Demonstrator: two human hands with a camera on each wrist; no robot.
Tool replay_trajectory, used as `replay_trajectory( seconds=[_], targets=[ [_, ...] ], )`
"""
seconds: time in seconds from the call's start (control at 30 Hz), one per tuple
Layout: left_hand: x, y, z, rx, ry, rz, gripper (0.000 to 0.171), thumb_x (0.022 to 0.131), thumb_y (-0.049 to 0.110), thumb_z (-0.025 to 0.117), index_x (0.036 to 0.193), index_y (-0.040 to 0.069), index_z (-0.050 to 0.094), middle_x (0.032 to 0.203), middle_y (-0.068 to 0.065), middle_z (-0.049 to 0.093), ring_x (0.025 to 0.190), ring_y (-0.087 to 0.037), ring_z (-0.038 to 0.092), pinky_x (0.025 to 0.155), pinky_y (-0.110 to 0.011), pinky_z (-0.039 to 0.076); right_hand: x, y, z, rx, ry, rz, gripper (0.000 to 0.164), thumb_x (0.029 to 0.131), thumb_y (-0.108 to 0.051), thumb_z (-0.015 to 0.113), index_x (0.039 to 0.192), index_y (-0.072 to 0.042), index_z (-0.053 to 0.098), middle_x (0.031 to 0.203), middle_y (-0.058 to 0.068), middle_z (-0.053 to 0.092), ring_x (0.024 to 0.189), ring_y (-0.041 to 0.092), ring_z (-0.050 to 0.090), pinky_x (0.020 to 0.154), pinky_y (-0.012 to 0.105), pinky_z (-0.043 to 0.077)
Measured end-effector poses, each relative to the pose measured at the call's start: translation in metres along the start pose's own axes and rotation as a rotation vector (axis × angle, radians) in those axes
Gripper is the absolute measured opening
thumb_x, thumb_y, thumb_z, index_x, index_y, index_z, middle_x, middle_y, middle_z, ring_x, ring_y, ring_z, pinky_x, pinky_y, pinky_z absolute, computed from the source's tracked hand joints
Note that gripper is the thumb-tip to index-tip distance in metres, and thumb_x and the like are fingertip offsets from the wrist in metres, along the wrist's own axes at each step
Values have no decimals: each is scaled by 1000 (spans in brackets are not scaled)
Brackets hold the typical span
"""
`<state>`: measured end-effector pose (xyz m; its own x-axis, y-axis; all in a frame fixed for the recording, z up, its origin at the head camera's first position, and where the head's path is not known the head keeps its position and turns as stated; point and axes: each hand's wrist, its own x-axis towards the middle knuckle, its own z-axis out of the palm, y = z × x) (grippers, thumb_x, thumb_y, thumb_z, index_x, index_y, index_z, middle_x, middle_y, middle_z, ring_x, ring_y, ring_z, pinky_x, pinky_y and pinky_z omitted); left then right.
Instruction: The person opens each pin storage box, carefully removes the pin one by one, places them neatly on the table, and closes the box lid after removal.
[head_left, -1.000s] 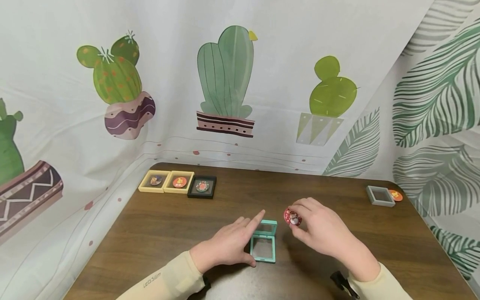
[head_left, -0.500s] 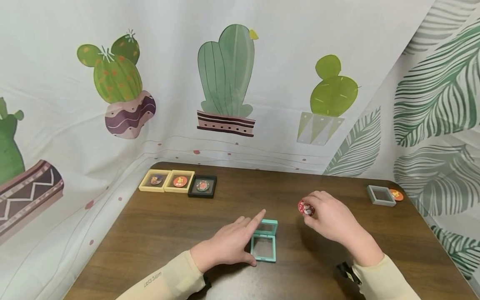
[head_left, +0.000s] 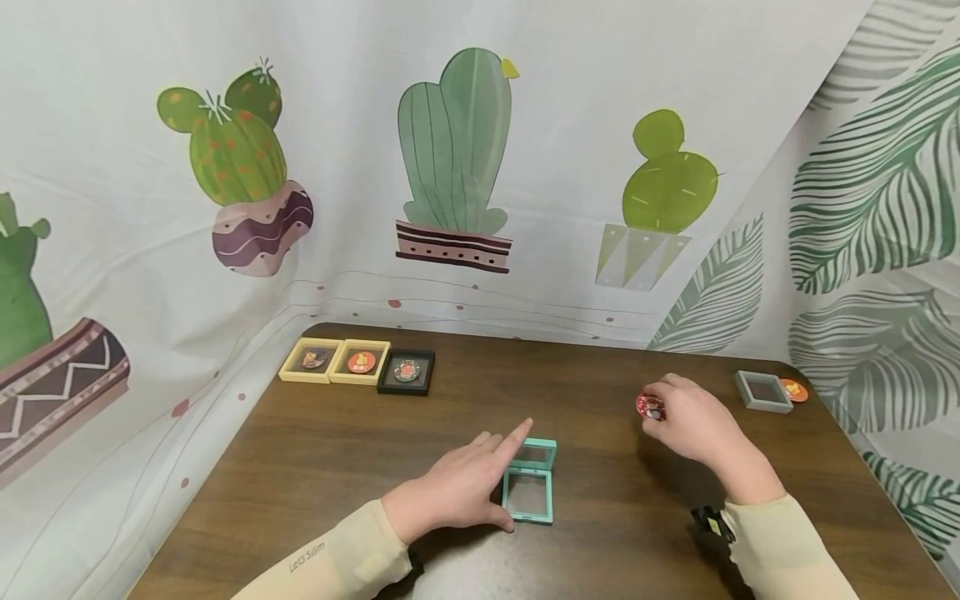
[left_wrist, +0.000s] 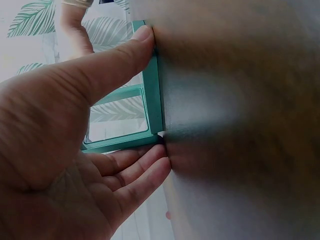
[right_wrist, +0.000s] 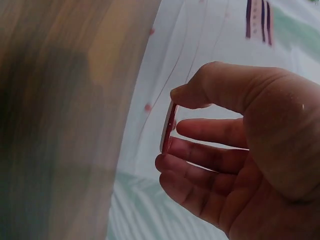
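A small turquoise display case (head_left: 529,472) stands open on the brown table, its lid raised toward the back and a clear window in each half. My left hand (head_left: 465,485) lies along its left side. In the left wrist view the thumb touches the case's near edge, and the mostly straight fingers (left_wrist: 142,187) reach along its side. My right hand (head_left: 693,421) pinches a round red badge (head_left: 649,406) with a printed picture, above the table to the right. The right wrist view shows this badge (right_wrist: 169,127) edge-on between thumb and fingers.
At the back left, two yellow cases (head_left: 333,374) and a black case (head_left: 383,389) sit in a row, each with a round badge. A grey case (head_left: 767,407) lies at the back right, with an orange badge (head_left: 797,390) beside it. A cactus-print cloth (head_left: 555,208) hangs behind.
My right hand has carried the red badge to the right and farther back, away from the turquoise case. The left hand and the case have stayed in place.
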<state>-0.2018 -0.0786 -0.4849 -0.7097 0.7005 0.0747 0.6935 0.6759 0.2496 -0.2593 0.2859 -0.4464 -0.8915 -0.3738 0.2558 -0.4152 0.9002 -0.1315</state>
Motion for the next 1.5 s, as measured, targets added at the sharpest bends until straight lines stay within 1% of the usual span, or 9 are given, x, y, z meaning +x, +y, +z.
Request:
replay_trajectory(
  seconds=[0.3, 0.4, 0.47, 0.57, 0.7, 0.9, 1.1, 1.4, 1.5],
  targets=[
    [1, 0, 1, -3, -4, -10, 140, 63, 61, 85, 157, 25, -12, 128, -3, 54, 113, -17, 49, 81, -33, 51, -4, 36, 9, -14, -132, 142, 46, 75, -24, 72, 116, -3, 66, 105, 13, 60, 88, 29, 59, 75, 51, 49],
    [1, 0, 1, -5, -2, -12, 140, 63, 60, 85, 157, 25, -12, 128, -3, 54, 112, -17, 49, 82, -33, 50, -4, 44, 12, -19, -171, 175, 48, 77, -26, 73, 118, -3, 66, 110, 18, 59, 92, 34, 59, 76, 54, 49],
    [1, 0, 1, -4, -2, -10, 140, 63, 60, 85, 157, 25, -12, 128, -3, 54, 112, -17, 49, 82, -33, 50, -4, 49, 12, -22, -195, 190, 48, 78, -27, 73, 119, -3, 65, 118, 25, 57, 101, 40, 58, 78, 57, 48],
    [1, 0, 0, -6, 2, -9, 140, 63, 60, 85, 157, 25, -12, 128, -3, 55, 112, -17, 49, 81, -33, 51, -2, 56, 13, -29, -219, 208, 49, 79, -28, 74, 119, -3, 65, 120, 26, 56, 102, 42, 57, 78, 58, 48],
    [0, -1, -1, -9, 4, -20, 140, 63, 60, 86, 157, 26, -12, 128, -3, 55, 113, -17, 49, 81, -34, 51, 2, 63, 15, -35, -242, 217, 49, 79, -27, 74, 119, -1, 65, 110, 20, 57, 89, 34, 59, 72, 54, 49],
    [0, -1, 0, -5, 5, -12, 139, 63, 60, 85, 157, 26, -12, 127, -2, 54, 111, -15, 48, 81, -32, 50, 3, 78, 17, -66, -257, 226, 47, 79, -25, 72, 119, 0, 64, 108, 18, 57, 84, 31, 57, 65, 51, 48],
    [0, 1, -1, 5, 4, -7, 140, 63, 60, 85, 157, 25, -12, 125, -1, 55, 110, -15, 48, 81, -31, 50, 7, 97, 13, -108, -281, 211, 44, 77, -22, 71, 114, 0, 65, 98, 16, 57, 77, 29, 56, 59, 50, 46],
    [0, 2, -1, 3, 1, -7, 140, 63, 60, 85, 157, 25, -12, 127, -3, 55, 114, -17, 49, 83, -33, 50, 11, 120, 10, -150, -336, 205, 45, 79, -23, 70, 115, 3, 63, 103, 22, 57, 84, 38, 59, 63, 54, 49],
    [0, 1, -1, 2, 3, -9, 140, 63, 60, 85, 157, 25, -12, 128, -3, 54, 115, -18, 49, 84, -34, 50, 12, 126, 11, -162, -337, 195, 42, 78, -23, 70, 111, 2, 63, 101, 22, 57, 83, 37, 58, 63, 53, 49]
  ],
)
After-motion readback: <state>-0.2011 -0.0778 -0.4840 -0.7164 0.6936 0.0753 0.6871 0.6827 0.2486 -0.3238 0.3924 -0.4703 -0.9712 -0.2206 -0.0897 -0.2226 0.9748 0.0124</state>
